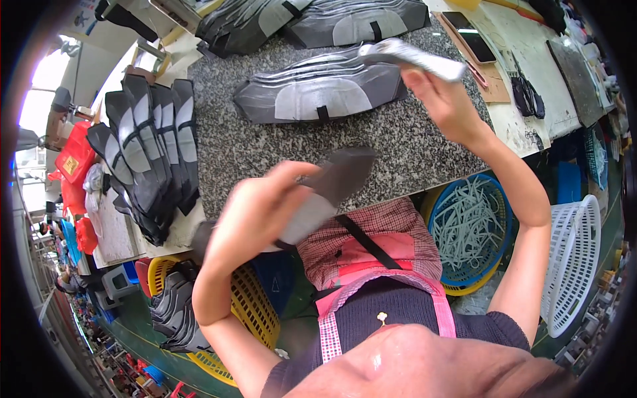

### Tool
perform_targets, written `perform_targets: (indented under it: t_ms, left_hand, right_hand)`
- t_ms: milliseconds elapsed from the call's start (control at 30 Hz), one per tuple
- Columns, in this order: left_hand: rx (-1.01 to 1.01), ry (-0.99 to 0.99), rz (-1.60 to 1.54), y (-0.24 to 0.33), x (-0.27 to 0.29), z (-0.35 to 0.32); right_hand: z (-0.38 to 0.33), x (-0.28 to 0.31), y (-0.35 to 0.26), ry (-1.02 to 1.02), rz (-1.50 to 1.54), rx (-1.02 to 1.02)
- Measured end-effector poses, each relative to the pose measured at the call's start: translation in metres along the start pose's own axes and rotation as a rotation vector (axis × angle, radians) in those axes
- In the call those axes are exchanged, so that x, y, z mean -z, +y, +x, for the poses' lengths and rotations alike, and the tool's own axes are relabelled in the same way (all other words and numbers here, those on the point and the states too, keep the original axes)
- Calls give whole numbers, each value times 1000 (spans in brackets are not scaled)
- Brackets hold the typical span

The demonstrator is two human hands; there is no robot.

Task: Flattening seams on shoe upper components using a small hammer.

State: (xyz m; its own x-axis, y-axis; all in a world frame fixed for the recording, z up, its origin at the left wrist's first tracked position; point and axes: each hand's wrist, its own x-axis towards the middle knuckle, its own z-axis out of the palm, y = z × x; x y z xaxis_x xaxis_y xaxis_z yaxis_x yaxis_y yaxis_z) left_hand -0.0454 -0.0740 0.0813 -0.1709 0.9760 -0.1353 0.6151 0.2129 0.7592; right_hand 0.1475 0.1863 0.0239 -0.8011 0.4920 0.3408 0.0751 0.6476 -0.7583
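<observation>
My left hand [259, 212] is closed on a shoe upper [345, 174], dark grey with a light grey panel, held above the near edge of the stone slab [265, 152]. Motion blurs this hand and the piece. Raised at the slab's far right, my right hand [443, 103] grips a silvery, hammer-like tool [424, 60]; its exact kind is blurred. Below the tool and to its left lies an overlapping stack of shoe uppers [322, 99], each similar in grey, with a black tab showing on the front one.
More grey uppers are piled at the slab's far edge [361, 26] and on the left [149, 149]. A phone [470, 36] lies at the far right. Beneath the bench, a blue basket [507, 232] holds pale strips, and a yellow basket [262, 302] stands lower left beside more uppers.
</observation>
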Motion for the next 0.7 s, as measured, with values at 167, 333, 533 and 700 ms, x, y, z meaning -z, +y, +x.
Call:
perform_targets:
  t_ms: [167, 333, 533, 700]
  left_hand:
    - [-143, -347, -200, -9, -75, 42]
    - [-367, -143, 16, -4, -99, 76]
    - [-251, -295, -7, 1, -97, 101]
    - [-240, -259, -28, 7, -103, 116]
  right_hand:
    - [-65, 38, -52, -139, 476, -461]
    - [-122, 51, -60, -292, 136, -559]
    - [-140, 33, -43, -275, 107, -522]
    - [-130, 36, -56, -249, 103, -472]
